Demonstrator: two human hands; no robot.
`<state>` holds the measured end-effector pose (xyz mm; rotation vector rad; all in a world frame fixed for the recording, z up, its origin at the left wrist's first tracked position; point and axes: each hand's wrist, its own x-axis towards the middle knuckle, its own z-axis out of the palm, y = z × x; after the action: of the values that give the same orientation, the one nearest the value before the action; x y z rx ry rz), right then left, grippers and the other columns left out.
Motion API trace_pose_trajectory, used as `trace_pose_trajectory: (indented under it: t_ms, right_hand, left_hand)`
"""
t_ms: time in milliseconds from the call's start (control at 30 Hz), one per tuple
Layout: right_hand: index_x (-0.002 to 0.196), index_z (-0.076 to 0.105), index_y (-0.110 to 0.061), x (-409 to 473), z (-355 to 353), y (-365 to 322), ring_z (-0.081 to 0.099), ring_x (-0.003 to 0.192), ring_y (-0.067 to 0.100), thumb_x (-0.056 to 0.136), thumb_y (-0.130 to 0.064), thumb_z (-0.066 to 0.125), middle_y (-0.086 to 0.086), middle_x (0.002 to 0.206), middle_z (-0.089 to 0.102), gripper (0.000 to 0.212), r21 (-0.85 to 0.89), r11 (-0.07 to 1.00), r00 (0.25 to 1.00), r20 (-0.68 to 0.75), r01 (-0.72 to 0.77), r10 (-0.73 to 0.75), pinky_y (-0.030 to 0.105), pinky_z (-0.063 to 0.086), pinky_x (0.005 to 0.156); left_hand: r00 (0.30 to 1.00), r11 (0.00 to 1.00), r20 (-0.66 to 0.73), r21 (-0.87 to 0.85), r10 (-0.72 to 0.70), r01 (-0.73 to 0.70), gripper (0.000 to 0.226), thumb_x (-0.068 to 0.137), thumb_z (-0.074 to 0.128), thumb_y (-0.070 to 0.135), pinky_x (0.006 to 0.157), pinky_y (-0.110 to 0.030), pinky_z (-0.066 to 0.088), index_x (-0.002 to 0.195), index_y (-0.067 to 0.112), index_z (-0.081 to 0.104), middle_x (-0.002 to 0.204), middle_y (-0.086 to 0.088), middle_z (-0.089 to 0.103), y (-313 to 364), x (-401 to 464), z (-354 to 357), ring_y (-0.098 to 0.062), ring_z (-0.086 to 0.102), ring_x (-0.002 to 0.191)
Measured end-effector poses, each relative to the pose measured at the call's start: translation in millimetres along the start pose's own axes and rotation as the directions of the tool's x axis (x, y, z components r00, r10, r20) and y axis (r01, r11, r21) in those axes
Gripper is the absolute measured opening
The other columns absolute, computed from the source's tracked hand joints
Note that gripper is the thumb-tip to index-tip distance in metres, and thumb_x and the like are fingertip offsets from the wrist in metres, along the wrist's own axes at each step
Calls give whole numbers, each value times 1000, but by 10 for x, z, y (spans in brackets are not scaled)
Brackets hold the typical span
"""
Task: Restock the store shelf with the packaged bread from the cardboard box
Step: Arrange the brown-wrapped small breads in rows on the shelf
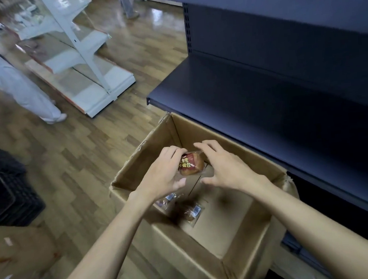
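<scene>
While the left hand pinched a bread packet above the cardboard box, the right hand hovered just right of it, fingers spread, holding nothing. The dark shelf lay farther off and rightward, so the right hand appeared nearer.

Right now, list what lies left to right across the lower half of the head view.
Black crate → left hand gripping a bread pack → right hand → dark shelf.
</scene>
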<state>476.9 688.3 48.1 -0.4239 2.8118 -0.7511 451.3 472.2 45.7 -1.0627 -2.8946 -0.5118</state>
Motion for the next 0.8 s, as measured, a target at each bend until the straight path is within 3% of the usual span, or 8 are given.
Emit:
trace_pose_trajectory:
  t_ms: [133, 267, 400, 600, 800]
  right_hand:
    - [149, 27, -29, 21, -64, -141, 56, 114, 20, 72, -42, 82, -8, 145, 32, 95, -59, 995, 993, -80, 78, -82, 37, 54, 87]
    - [139, 40, -23, 17, -135, -244, 59, 109, 23, 76, -25, 79, -6, 134, 42, 74, -37, 991, 979, -152, 128, -132, 38, 54, 87]
    - [125, 46, -24, -7, -222, -340, 59, 95, 19, 78, -19, 75, -7, 120, 46, 55, -54, 988, 964, -217, 147, -155, 35, 53, 79]
    - [140, 40, -24, -63, -361, -593, 59, 104, 20, 77, -35, 75, -7, 135, 43, 72, -136, 981, 960, -226, 139, -167, 31, 49, 79]
    - [130, 47, -30, -134, -487, -803, 60, 97, 20, 79, -32, 70, -13, 126, 47, 56, -171, 977, 924, -336, 130, -182, 37, 52, 77]
  left_hand:
    - [999, 1000, -53, -21, -2, 1, 71, 69, 79, 31, 98, -25, 41, 130, 10, 49, 120, -1, 51, 62, -1, -123, -18, 46, 111]
    - [995, 999, -90, -23, -33, 31, 68, 69, 72, 33, 91, -26, 46, 130, 13, 48, 120, 2, 50, 77, -52, -282, -16, 45, 112]
    - [991, 999, -128, -21, -48, 46, 68, 69, 67, 36, 94, -28, 46, 130, 14, 48, 121, 2, 50, 53, -130, -434, -15, 46, 112]
    - [981, 1000, -196, -19, 12, -16, 67, 68, 70, 24, 99, -29, 42, 130, 10, 48, 121, -2, 50, 140, -168, -630, -18, 46, 115]
    - [958, 997, -278, 3, 72, -74, 72, 68, 75, 26, 104, -28, 41, 133, 10, 46, 131, -3, 47, 224, -221, -875, -18, 44, 125]
